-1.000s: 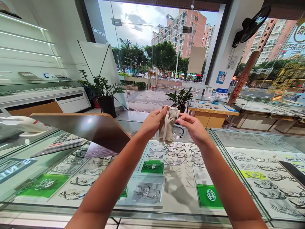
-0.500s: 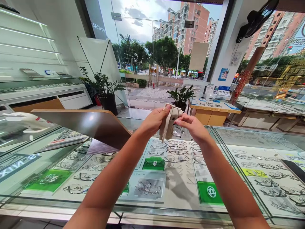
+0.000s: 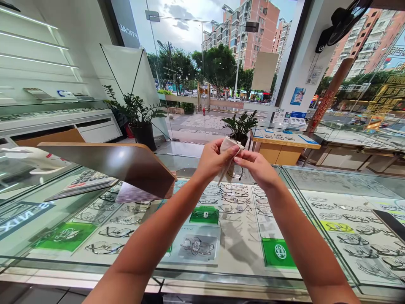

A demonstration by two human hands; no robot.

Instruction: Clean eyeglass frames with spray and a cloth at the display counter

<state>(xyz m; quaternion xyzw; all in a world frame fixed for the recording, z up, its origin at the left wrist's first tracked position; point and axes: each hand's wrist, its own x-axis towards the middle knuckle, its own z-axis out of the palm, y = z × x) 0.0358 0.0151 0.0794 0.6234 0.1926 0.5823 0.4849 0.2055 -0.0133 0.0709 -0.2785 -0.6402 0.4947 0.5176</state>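
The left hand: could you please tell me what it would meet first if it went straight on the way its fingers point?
Probably the fingertips of the right hand, just across the beige cloth that both hands pinch; depth is unclear.

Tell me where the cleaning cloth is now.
In the head view, centre frame: the beige cloth is in the left hand, pressed on the glasses the right hand holds, above the glass counter.

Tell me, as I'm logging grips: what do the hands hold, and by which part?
Left hand pinches a beige cloth over the top of the glasses; right hand grips them just beside it.
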